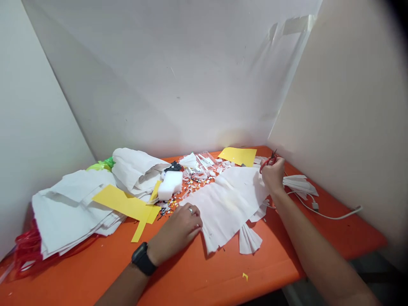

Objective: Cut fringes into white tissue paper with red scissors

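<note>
- We see the left hand (pixel 178 231) lying palm down on the near left edge of the white tissue sheet (pixel 229 204), its fingers (pixel 194 221) loosely together and flat on the paper, gripping nothing.
- A ring (pixel 190 209) sits on one finger and a black watch (pixel 144 259) on the wrist.
- The right hand (pixel 272 174) is at the sheet's far right edge, fingers closed round the red scissors (pixel 267 161), blades pointing up and away.
- The sheet lies spread across the middle of the orange counter (pixel 197 276), with a pleated white piece (pixel 250 240) poking out from its near edge.
- To the left we find a stack of white paper (pixel 70 208) with yellow strips (pixel 124 204) on it, and a white foam block (pixel 170 183) just beside.
- Small paper scraps (pixel 191 182) lie behind the sheet, and a yellow card (pixel 238 155) lies at the back.
- A white cable (pixel 325 216) runs along the counter to the right of the forearm.
</note>
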`<state>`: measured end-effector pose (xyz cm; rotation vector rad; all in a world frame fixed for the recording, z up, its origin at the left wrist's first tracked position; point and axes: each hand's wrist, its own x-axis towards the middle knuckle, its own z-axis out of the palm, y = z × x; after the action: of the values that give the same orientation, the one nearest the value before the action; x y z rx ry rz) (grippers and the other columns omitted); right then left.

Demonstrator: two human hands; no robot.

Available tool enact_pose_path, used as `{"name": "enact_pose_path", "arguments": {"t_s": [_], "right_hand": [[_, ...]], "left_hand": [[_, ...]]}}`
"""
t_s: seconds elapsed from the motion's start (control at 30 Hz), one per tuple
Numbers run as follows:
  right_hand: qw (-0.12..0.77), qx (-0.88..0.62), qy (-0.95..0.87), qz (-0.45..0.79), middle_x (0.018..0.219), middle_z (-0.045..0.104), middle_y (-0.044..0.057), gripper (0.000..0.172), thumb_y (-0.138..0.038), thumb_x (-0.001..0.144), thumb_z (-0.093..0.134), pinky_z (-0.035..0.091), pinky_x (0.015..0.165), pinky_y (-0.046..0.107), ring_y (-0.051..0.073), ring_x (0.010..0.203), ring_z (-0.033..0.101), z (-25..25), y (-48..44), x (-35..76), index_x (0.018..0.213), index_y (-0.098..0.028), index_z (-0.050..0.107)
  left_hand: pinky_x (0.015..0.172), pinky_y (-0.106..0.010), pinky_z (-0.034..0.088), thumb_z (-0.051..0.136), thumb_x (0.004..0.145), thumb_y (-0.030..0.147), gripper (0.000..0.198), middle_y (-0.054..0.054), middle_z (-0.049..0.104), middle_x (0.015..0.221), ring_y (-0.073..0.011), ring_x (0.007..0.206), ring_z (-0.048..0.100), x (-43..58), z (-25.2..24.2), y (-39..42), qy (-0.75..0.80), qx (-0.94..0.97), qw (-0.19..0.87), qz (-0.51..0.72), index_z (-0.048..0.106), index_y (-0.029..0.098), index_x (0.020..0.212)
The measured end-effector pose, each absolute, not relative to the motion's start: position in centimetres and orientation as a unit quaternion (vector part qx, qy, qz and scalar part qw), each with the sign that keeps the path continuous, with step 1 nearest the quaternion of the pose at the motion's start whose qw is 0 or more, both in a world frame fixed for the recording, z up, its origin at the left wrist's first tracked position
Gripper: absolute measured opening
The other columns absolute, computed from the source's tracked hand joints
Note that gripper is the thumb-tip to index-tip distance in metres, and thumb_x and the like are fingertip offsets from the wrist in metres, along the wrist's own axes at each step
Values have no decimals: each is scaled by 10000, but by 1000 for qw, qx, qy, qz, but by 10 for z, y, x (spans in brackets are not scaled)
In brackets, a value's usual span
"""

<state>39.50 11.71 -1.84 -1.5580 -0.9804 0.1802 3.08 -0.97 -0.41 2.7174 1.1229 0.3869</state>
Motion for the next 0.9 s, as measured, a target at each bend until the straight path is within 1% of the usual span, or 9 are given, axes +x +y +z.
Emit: {"name": "enact_pose_path", "arguments": {"t_s": [0.13,0.2,0.27,0.37,0.5,0.63,0.73,0.83,0.9], "right_hand": [[621,-625,-442,165,978,631,74,323,-438,818,590,478,726,328,201,836,607,-7,111,375,1019,-213,475],[605,-591,-480,235,875,656,60,335,-495,814,616,480,640,293,183,740,615,2,99,358,949,-200,531],[560,-548,-527,328,735,654,43,384,-562,812,642,454,535,265,157,596,586,13,78,337,840,-186,570],[385,-389,-587,597,742,684,46,419,-591,865,621,408,479,221,125,553,578,27,38,304,860,-174,589],[270,-347,-570,694,800,710,60,469,-640,865,620,393,455,183,117,589,613,36,0,271,865,-173,573],[224,-300,-552,745,796,720,84,552,-712,868,561,436,476,183,158,665,676,29,-7,258,895,-161,578],[187,-266,-535,780,890,739,114,587,-727,836,602,462,504,189,175,734,694,18,-12,252,952,-152,605],[179,-241,-506,808,944,737,124,582,-697,804,668,494,555,207,175,775,690,7,-24,239,963,-137,647],[191,-246,-486,817,922,726,110,566,-663,753,740,508,582,220,171,776,678,1,-34,228,924,-127,682]], "left_hand": [[879,-404,439,525,959,250,207,-87,644,964,-270,960,581,7,6,7,480,850,-21,214,722,221,903],[816,-389,449,509,965,303,226,-74,656,874,-267,874,607,-4,7,12,528,814,-35,239,721,226,948],[720,-347,454,506,967,355,221,-29,660,764,-235,743,627,-9,7,13,568,783,25,252,696,243,977],[632,-300,477,497,963,447,221,28,659,691,-199,630,654,-4,6,10,597,702,240,307,608,258,995],[601,-306,540,579,886,478,242,30,682,778,-202,625,696,10,7,7,590,535,468,382,508,256,951],[582,-234,507,680,806,368,200,57,626,712,-144,620,630,15,8,8,544,428,528,492,543,227,840],[637,-212,511,699,786,390,231,48,640,744,-132,693,632,16,6,10,518,377,520,565,563,204,801],[709,-247,550,751,790,449,322,20,693,831,-154,769,680,18,3,10,523,343,534,569,590,206,927],[724,-255,566,833,753,383,432,-2,725,918,-162,822,705,20,0,9,538,306,549,562,587,220,1068]]}}
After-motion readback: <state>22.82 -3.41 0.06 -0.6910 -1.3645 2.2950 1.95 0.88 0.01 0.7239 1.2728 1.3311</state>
